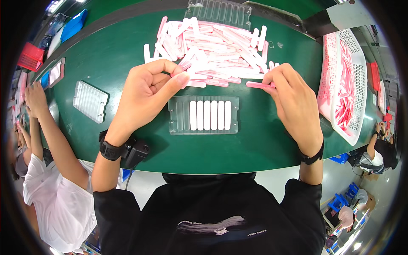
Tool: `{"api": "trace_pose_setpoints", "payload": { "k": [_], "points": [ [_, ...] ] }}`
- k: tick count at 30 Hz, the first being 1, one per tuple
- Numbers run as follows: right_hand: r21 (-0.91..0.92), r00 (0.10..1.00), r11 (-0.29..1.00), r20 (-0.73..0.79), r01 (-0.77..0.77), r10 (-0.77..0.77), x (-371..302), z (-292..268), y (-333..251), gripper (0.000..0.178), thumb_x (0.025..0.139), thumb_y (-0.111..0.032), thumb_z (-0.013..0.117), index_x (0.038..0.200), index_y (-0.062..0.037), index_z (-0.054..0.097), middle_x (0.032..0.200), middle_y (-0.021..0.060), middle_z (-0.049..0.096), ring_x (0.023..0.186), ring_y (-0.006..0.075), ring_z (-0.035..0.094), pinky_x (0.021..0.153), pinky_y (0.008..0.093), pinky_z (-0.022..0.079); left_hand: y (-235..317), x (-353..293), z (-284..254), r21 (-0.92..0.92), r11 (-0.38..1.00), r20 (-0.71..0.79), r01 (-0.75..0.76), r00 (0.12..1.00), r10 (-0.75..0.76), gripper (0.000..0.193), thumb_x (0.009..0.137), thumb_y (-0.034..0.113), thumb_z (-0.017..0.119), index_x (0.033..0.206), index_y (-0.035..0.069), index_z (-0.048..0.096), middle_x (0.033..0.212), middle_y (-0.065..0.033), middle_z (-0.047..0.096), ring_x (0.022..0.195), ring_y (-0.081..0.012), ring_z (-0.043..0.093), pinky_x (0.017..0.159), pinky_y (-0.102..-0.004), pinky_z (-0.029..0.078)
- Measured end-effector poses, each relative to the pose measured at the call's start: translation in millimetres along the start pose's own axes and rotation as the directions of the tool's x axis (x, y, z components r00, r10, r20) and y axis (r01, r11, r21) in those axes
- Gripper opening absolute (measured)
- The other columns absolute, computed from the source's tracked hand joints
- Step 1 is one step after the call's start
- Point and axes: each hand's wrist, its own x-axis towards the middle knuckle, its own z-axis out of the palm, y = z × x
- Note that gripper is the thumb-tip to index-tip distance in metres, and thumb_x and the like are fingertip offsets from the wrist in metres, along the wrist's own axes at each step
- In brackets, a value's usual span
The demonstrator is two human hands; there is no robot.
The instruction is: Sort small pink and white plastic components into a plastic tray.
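My right hand (293, 91) is closed in a pinch on a pink nail file (256, 85), a small flat stick with rounded ends, pointing left just in front of the pile. My left hand (148, 87) has thumb and forefinger pressed together at the pile's front left edge; whether a file is between them cannot be made out. Between and below both hands lies a clear slotted tray (180, 132). Several white files (210, 115) stand side by side in its middle and right slots, while the leftmost slots hold none. The pile of pink and white files (221, 46) spreads beyond my hands.
Another clear tray (90, 102) lies at left, and one (219, 15) sits behind the pile. A white basket (359, 85) of pink files stands at right. At far left are a co-worker's arm (59, 136), a filled tray (55, 73) and a red basket (32, 57).
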Motion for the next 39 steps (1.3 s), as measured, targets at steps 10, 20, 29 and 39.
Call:
{"api": "trace_pose_setpoints", "payload": {
  "k": [10, 20, 29, 39],
  "points": [
    [0.294, 0.994, 0.949, -0.024, 0.110, -0.107, 9.6, 2.8, -11.5, 0.008, 0.094, -0.004, 0.070, 0.098, -0.0063, 0.063, 0.089, 0.0090, 0.063, 0.086, 0.0293, 0.063, 0.073, 0.0413, 0.051, 23.7, -16.1, -3.4, 0.144, 0.989, 0.001, 0.036, 0.999, -0.037, 0.020, 0.110, 0.018, 0.062, 0.098, 0.002, 0.063, 0.072, 0.0098, 0.053, 0.062, 0.0029, 0.034, 0.054, -0.0219, 0.023],
    [0.152, 0.827, 0.831, -0.295, 0.535, -0.479, 36.0, 24.4, -63.0, 0.035, 0.069, -0.004, 0.078, 0.104, -0.0003, 0.077, 0.090, 0.0060, 0.072, 0.079, 0.0224, 0.066, 0.064, 0.0331, 0.056, 20.2, -60.6, 17.6, 0.667, 0.744, -0.106, -0.029, 0.985, 0.134, 0.018, 0.094, 0.017, 0.080, 0.090, 0.004, 0.069, 0.053, -0.0017, 0.040, 0.045, -0.0109, 0.032, 0.047, -0.0316, 0.025],
    [-0.085, 0.737, 0.759, -0.193, 0.645, -0.648, 27.4, 45.2, -78.9, 0.024, 0.075, -0.010, 0.075, 0.096, 0.0011, 0.076, 0.088, 0.0037, 0.067, 0.085, 0.0190, 0.063, 0.069, 0.0301, 0.050, 1.7, -82.9, 14.8, 0.844, 0.433, 0.132, -0.315, 0.906, 0.402, 0.055, 0.081, 0.034, 0.088, 0.131, 0.016, 0.077, 0.059, 0.0027, 0.054, 0.049, -0.0181, 0.056, 0.050, -0.0339, 0.044],
    [0.126, 0.858, 0.850, -0.124, 0.512, -0.498, 23.3, 31.7, -83.8, 0.029, 0.074, -0.020, 0.081, 0.096, -0.0017, 0.075, 0.100, 0.0050, 0.065, 0.097, 0.0220, 0.060, 0.085, 0.0351, 0.051, 7.5, -79.3, -9.8, 0.790, 0.434, 0.329, -0.434, 0.896, 0.298, 0.053, 0.084, 0.024, 0.084, 0.136, 0.021, 0.075, 0.060, 0.0005, 0.051, 0.052, -0.0197, 0.055, 0.050, -0.0359, 0.044]
  ]
}}
